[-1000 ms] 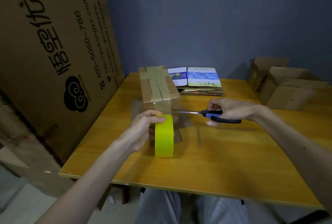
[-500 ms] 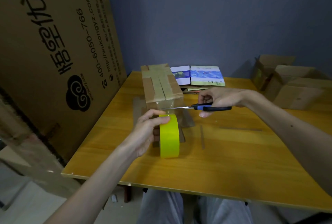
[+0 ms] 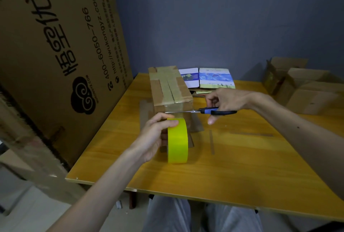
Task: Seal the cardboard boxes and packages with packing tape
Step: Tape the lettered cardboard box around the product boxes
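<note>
Long brown cardboard box point(image 3: 169, 88) lies on the yellow wooden counter point(image 3: 242, 166), far-left of centre, top flaps already taped, near end facing the person. Yellow packing tape roll point(image 3: 177, 140) stands on edge just in front of that end, likely pulled back to keep a clear strip taut for cutting; the strip itself is barely visible. Left hand point(image 3: 154, 135) grips the roll, thumb over the top, fingers behind it and mostly hidden. Left forearm reaches in from bottom-left.

Right hand point(image 3: 227, 99) grips the blue-and-black-handled scissors point(image 3: 210, 111), fingers curled at the loops, one finger hanging below. Blades run level, tips pointing left, in the gap between box end and roll, so the cut is probably next. Blade gap too thin to judge. Right forearm comes in from the right, wrist raised off the counter.
</note>
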